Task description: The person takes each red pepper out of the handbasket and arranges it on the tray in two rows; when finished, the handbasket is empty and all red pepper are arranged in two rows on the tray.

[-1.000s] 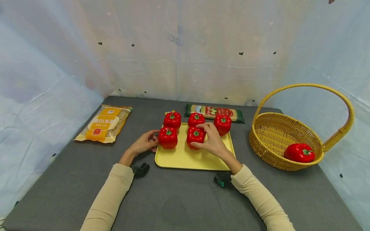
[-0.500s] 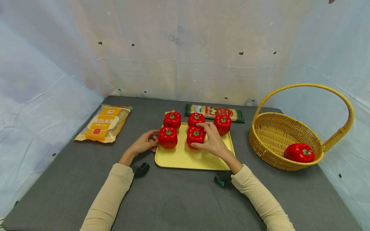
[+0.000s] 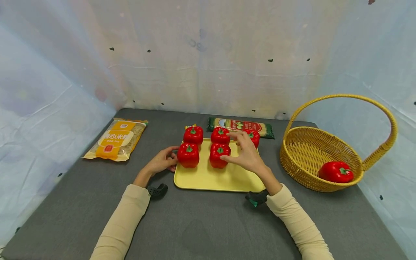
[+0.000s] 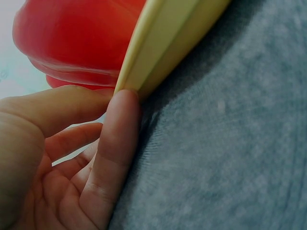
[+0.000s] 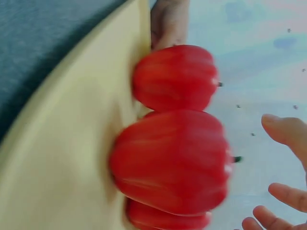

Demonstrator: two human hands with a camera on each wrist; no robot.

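Several red bell peppers with green stems sit on a yellow tray (image 3: 208, 179). My left hand (image 3: 160, 161) pinches the tray's left rim between thumb and finger (image 4: 120, 129), beside the front left bell pepper (image 3: 188, 156). Just right of the front middle bell pepper (image 3: 217, 156), my right hand (image 3: 247, 154) hovers with thumb and fingers spread and nothing held. In the right wrist view its fingers (image 5: 285, 194) stand apart from that bell pepper (image 5: 172, 160). The right hand partly covers the back right bell pepper (image 3: 254, 137) in the head view.
A yellow wicker basket (image 3: 302, 148) with a tall handle stands at the right, a red bell pepper (image 3: 336, 172) lying inside. Behind the tray lies a green pasta packet (image 3: 240, 125). A bag of grain (image 3: 117, 140) lies at the left, and a small colourful packet (image 3: 190, 126) peeks out behind the peppers.
My right hand has let go of the front middle bell pepper and moved up and slightly right, its fingers spreading. The left hand and the peppers have stayed in place.
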